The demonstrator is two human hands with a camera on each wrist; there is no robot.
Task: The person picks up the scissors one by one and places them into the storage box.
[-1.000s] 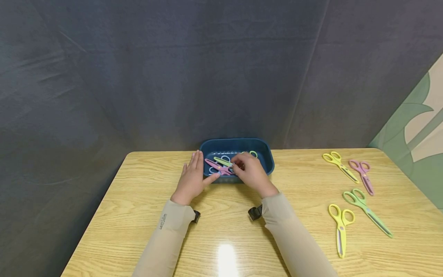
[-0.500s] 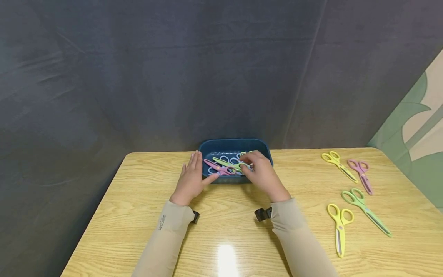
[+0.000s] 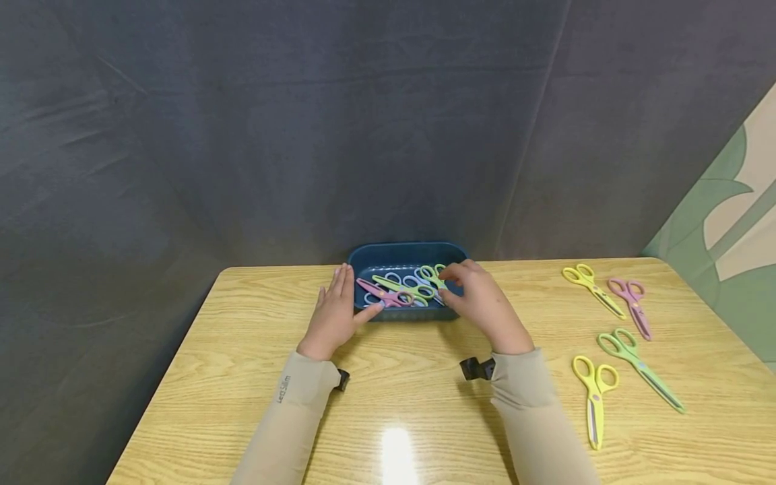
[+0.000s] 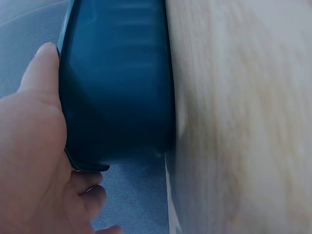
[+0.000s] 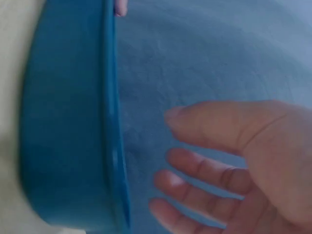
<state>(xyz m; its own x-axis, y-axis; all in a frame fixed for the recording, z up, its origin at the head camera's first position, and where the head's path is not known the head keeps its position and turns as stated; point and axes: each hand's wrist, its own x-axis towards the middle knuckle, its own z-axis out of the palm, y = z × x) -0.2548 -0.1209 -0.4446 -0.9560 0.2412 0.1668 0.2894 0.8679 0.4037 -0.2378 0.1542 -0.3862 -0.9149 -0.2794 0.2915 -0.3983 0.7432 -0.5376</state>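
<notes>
A: Two hands at one blue tray (image 3: 405,255), far middle of the table (image 3: 242,377). Left hand (image 3: 335,312): flat, fingers straight and together, pressed to the tray's left wall, thumb along the near rim. Likely a brace, so the tray does not slide.

B: Right hand (image 3: 485,304)?

A: Over the tray's right end. Thumb and fingers bent toward the green scissors (image 3: 432,273), at its loops. From the head view it seems to pinch them. The right wrist view shows fingers loosely curved with a gap between thumb and fingers, and no scissors between them, so I cannot tell whether the grip has closed.

B: Tray contents?

A: Pink scissors (image 3: 383,294) lying across the left part, a yellow-green pair (image 3: 401,285) crossing it, pale blue loops (image 3: 409,281) beneath. All piled loosely, blades pointing various ways.

B: Loose items?

A: Four, at the table's right, well apart from the tray. Far yellow pair (image 3: 591,281), purple pair (image 3: 634,300) just beside it, green pair (image 3: 638,366) nearer, near yellow pair (image 3: 595,394) closest to the person. Laid singly, none overlapping, which reads as set out one at a time.

B: Writing?

A: One small line of print on the left sleeve (image 3: 285,389), too small to read with certainty. No labels legible on the scissors or tray.
</notes>
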